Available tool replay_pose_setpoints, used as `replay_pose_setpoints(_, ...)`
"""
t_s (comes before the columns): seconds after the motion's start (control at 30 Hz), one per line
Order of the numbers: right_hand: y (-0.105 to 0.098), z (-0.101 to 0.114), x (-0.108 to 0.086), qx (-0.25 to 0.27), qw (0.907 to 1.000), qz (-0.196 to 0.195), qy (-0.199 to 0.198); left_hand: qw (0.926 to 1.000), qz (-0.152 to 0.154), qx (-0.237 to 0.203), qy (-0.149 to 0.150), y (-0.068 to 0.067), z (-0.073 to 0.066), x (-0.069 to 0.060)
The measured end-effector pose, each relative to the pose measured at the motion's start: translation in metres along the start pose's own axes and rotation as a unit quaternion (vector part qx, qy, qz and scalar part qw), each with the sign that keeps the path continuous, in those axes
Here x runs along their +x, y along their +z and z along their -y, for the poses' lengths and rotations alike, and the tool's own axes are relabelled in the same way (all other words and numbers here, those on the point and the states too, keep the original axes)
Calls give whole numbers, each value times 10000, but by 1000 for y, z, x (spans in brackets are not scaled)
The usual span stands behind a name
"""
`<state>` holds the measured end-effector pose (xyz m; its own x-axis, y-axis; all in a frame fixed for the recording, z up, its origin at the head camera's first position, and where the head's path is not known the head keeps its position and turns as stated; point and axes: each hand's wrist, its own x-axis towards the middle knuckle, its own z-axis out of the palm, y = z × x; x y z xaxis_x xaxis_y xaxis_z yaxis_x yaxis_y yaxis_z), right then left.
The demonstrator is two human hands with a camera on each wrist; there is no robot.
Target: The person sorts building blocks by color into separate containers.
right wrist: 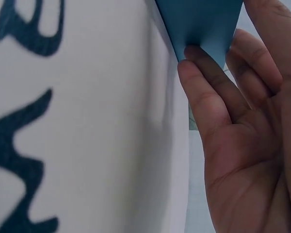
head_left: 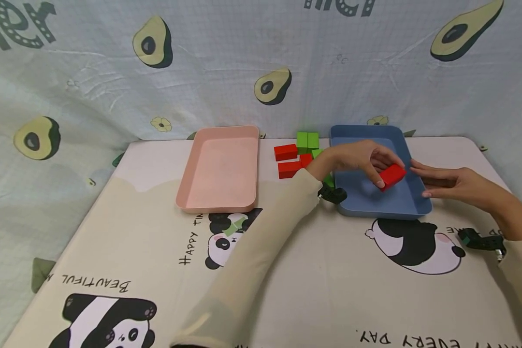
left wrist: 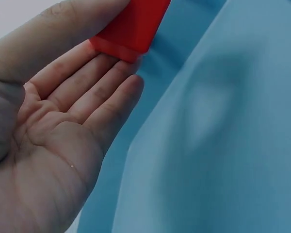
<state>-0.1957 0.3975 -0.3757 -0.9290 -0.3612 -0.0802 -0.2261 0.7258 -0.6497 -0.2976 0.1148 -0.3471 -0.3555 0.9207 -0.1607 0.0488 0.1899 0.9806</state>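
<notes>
Over the blue tray (head_left: 374,208) my left hand (head_left: 361,157) pinches a red block (head_left: 392,177) between thumb and fingers. In the left wrist view, the same red block (left wrist: 136,26) sits at the fingertips, with the palm bare below it. My right hand (head_left: 461,186) is at the tray's right side, its fingers extended and touching the outer wall. The right wrist view shows those fingertips against the blue wall (right wrist: 203,29). Left of the tray lie several red blocks (head_left: 285,152) and green blocks (head_left: 308,141), some partly hidden by my left wrist.
A pink tray (head_left: 217,169) stands to the left of the blocks. Both trays rest on a table with a panda-print cloth (head_left: 156,251). Behind rises a hanging cloth (head_left: 217,58) printed with avocados. My left forearm (head_left: 261,261) crosses the table's middle.
</notes>
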Motion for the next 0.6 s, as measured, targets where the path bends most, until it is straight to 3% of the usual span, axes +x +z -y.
replay_pose_setpoints(0.3,0,1,-2,112,9997,88,-210,9993,-28,-342,-154,-3,8,14)
replay_pose_setpoints(0.6,-1,2,0,157,9994,161,-245,9982,-126,-479,-345,-6,10,18)
